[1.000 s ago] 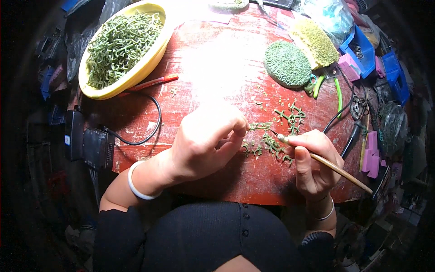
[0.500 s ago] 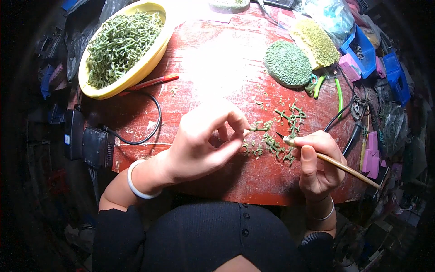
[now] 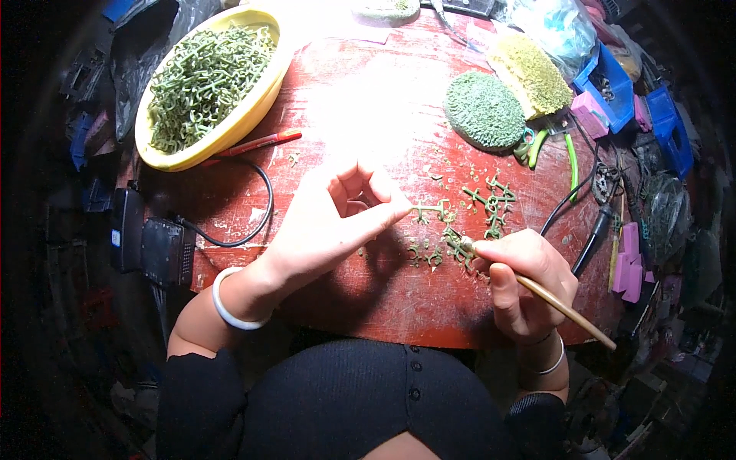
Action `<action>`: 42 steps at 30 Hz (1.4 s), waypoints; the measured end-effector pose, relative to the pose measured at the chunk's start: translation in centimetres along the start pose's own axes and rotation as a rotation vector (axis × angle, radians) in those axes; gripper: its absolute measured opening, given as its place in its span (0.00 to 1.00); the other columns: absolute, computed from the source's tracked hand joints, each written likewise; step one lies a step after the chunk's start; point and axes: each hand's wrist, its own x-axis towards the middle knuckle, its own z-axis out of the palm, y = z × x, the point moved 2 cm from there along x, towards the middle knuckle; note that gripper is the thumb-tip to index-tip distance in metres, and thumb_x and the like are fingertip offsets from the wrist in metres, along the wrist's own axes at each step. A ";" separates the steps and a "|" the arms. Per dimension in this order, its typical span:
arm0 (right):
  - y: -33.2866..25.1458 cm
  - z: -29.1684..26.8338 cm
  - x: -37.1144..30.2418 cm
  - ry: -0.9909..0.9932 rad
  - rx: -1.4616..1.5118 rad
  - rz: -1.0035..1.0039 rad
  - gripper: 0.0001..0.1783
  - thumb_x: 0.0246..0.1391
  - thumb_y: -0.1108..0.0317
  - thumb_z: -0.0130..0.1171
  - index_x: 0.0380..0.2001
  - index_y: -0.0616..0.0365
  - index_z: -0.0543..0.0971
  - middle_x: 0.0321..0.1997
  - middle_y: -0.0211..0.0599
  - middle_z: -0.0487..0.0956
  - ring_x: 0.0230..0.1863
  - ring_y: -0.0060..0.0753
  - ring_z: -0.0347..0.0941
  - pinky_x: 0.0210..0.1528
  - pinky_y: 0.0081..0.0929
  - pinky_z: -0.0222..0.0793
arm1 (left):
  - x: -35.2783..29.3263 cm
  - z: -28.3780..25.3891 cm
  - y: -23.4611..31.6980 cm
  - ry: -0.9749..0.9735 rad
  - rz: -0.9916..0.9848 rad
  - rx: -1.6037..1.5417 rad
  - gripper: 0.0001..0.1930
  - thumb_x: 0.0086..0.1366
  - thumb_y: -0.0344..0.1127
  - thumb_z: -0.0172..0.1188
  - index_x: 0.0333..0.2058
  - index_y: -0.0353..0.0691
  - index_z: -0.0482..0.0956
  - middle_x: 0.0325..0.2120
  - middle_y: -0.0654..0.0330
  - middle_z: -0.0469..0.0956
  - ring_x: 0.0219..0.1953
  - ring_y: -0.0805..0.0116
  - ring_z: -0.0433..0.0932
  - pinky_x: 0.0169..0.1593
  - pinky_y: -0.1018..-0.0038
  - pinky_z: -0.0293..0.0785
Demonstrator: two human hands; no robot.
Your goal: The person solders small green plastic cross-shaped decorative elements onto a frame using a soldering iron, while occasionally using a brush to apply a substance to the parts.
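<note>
Red tabletop (image 3: 418, 318), delicate handling

A yellow bowl (image 3: 176, 159) stands far left. The right hand (image 3: 533, 276) grips a wooden-handled tool (image 3: 566, 308); the left hand (image 3: 316, 222) pinches one end of a green sprig (image 3: 431, 208), between the two hands. It is probably light, slightly bendy, fragile at its thin arms, best held by the stem.

Workshop: worn table (image 3: 429, 318) (red), bins (image 3: 624, 103), hand tool (image 3: 567, 311).
</note>
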 end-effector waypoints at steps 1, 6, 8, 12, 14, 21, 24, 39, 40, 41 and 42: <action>-0.1 0.0 0.1 -0.022 -0.012 -0.036 0.07 0.56 0.77 0.64 0.39 0.66 0.83 0.28 0.42 0.82 0.24 0.38 0.77 0.28 0.30 0.73 | 0.0 0.0 0.0 0.000 -0.014 0.001 0.11 0.64 0.19 0.64 0.36 0.41 0.71 0.36 0.60 0.80 0.43 0.72 0.80 0.52 0.72 0.76; -0.1 0.5 0.3 -0.068 -0.026 -0.138 0.09 0.55 0.76 0.66 0.40 0.67 0.84 0.27 0.41 0.81 0.24 0.38 0.77 0.27 0.30 0.74 | 0.0 0.2 0.1 0.027 0.055 0.033 0.12 0.63 0.20 0.65 0.35 0.42 0.70 0.35 0.62 0.79 0.36 0.77 0.77 0.41 0.79 0.75; 0.1 0.6 0.2 -0.073 -0.038 -0.156 0.10 0.55 0.76 0.67 0.41 0.67 0.84 0.27 0.40 0.81 0.25 0.37 0.77 0.28 0.30 0.74 | 0.0 0.3 0.4 0.043 0.038 0.051 0.12 0.64 0.21 0.65 0.35 0.43 0.70 0.34 0.63 0.79 0.34 0.79 0.76 0.36 0.81 0.74; 0.0 0.6 0.2 -0.077 -0.047 -0.147 0.10 0.55 0.76 0.66 0.41 0.67 0.83 0.28 0.42 0.81 0.26 0.38 0.78 0.29 0.31 0.75 | -0.1 0.3 0.2 0.059 0.031 0.024 0.10 0.63 0.22 0.66 0.36 0.40 0.72 0.33 0.64 0.78 0.34 0.80 0.76 0.38 0.81 0.74; 0.0 0.6 0.3 -0.072 -0.048 -0.140 0.10 0.55 0.76 0.66 0.41 0.67 0.83 0.29 0.42 0.81 0.27 0.38 0.78 0.30 0.31 0.75 | 0.0 0.2 -0.2 0.055 0.064 0.036 0.12 0.64 0.21 0.65 0.35 0.43 0.70 0.34 0.64 0.78 0.34 0.80 0.75 0.36 0.82 0.73; -0.2 0.5 0.4 -0.063 -0.046 -0.118 0.11 0.55 0.76 0.66 0.42 0.66 0.83 0.33 0.43 0.82 0.30 0.39 0.78 0.32 0.31 0.76 | 0.0 0.2 -0.3 0.024 0.079 0.016 0.12 0.64 0.19 0.64 0.35 0.41 0.70 0.35 0.62 0.78 0.41 0.75 0.77 0.50 0.74 0.75; 0.0 0.5 0.4 -0.072 -0.047 -0.114 0.11 0.55 0.76 0.66 0.42 0.65 0.83 0.34 0.43 0.82 0.30 0.39 0.79 0.33 0.30 0.76 | 0.0 0.2 -0.3 0.005 0.065 0.006 0.12 0.64 0.19 0.63 0.35 0.41 0.70 0.35 0.62 0.77 0.41 0.75 0.77 0.49 0.75 0.75; -0.5 0.0 0.5 -0.092 0.022 0.007 0.10 0.56 0.77 0.64 0.42 0.64 0.83 0.34 0.44 0.83 0.32 0.40 0.80 0.35 0.31 0.76 | 0.0 0.4 -0.2 -0.044 0.124 -0.045 0.11 0.64 0.17 0.61 0.35 0.40 0.69 0.35 0.61 0.77 0.41 0.73 0.77 0.51 0.73 0.75; -0.5 0.0 0.5 -0.109 0.031 0.034 0.09 0.57 0.77 0.63 0.42 0.64 0.83 0.34 0.44 0.83 0.32 0.40 0.80 0.35 0.32 0.76 | 0.0 0.4 -0.2 -0.039 0.121 -0.039 0.11 0.63 0.17 0.60 0.34 0.40 0.69 0.35 0.61 0.77 0.41 0.73 0.77 0.51 0.72 0.75; -0.4 0.0 0.6 -0.110 0.032 0.034 0.09 0.57 0.77 0.63 0.42 0.64 0.83 0.34 0.44 0.83 0.32 0.40 0.80 0.35 0.32 0.76 | 0.0 0.4 -0.2 -0.039 0.121 -0.039 0.11 0.63 0.17 0.60 0.34 0.40 0.69 0.35 0.61 0.77 0.41 0.73 0.77 0.51 0.72 0.75; -0.4 0.0 0.6 -0.113 0.039 0.040 0.09 0.57 0.77 0.63 0.42 0.64 0.83 0.34 0.44 0.83 0.32 0.40 0.80 0.35 0.32 0.76 | 0.0 0.4 -0.3 -0.037 0.114 -0.050 0.11 0.63 0.17 0.60 0.34 0.40 0.69 0.35 0.61 0.77 0.41 0.73 0.77 0.51 0.72 0.75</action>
